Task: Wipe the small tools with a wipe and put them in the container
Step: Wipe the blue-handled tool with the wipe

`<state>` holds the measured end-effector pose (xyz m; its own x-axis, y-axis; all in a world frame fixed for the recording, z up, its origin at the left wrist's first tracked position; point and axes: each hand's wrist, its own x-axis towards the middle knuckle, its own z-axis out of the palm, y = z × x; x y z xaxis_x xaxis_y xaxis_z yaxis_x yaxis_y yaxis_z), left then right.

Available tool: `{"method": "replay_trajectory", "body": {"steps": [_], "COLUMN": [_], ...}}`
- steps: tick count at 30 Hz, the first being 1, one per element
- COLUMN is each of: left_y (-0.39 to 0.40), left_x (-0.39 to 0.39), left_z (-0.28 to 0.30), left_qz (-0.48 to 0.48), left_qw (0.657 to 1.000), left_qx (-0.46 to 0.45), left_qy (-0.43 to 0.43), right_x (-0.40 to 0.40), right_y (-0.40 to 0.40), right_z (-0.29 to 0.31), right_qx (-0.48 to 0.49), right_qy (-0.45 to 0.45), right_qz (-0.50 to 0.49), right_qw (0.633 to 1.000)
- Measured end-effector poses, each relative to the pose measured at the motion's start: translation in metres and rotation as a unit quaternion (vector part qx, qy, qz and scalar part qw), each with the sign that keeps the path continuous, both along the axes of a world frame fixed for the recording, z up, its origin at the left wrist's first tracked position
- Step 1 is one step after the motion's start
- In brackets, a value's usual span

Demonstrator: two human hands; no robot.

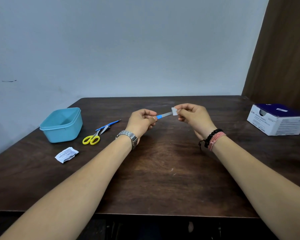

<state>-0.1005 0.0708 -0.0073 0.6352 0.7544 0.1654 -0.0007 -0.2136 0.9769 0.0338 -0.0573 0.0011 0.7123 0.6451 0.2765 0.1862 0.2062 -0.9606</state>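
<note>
Blue-handled nail file [164, 115], light and stiff I judge, pinched at its handle by my left hand [142, 121]; right hand [192, 116] pinches soft wipe [174, 111] around its thin blade.

One head-mounted wide-angle view looks forward and down from the person's position. It faces the pale wall [128, 49] beyond the dark brown wooden table [163, 170]. Both forearms enter from the bottom edge; the hands sit near frame centre, at close range.
</note>
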Motion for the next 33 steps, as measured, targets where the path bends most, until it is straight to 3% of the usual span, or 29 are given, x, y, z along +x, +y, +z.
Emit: {"method": "replay_trajectory", "body": {"steps": [6,12,18,24,33], "left_y": [-0.004,-0.008,-0.007,-0.007,-0.009], "left_x": [0.004,0.005,0.006,0.004,0.003], "left_z": [-0.003,-0.004,-0.005,-0.004,-0.002], "left_qz": [-0.004,-0.036,-0.041,-0.046,-0.048], "left_qw": [0.999,0.999,0.998,0.994,0.994], "left_qx": [0.053,0.032,0.040,0.096,0.097], "left_qy": [0.010,-0.015,-0.013,-0.001,-0.006], "right_x": [-0.011,-0.014,-0.012,-0.007,-0.003], "right_y": [-0.002,0.000,0.001,-0.001,0.000], "right_z": [-0.006,-0.007,-0.008,-0.008,-0.008], "right_qx": [-0.081,-0.091,-0.105,-0.111,-0.114], "right_qy": [-0.243,-0.343,-0.361,-0.313,-0.294], "right_qz": [-0.030,-0.051,-0.070,-0.104,-0.130], "right_qw": [0.966,0.934,0.924,0.937,0.940]}}
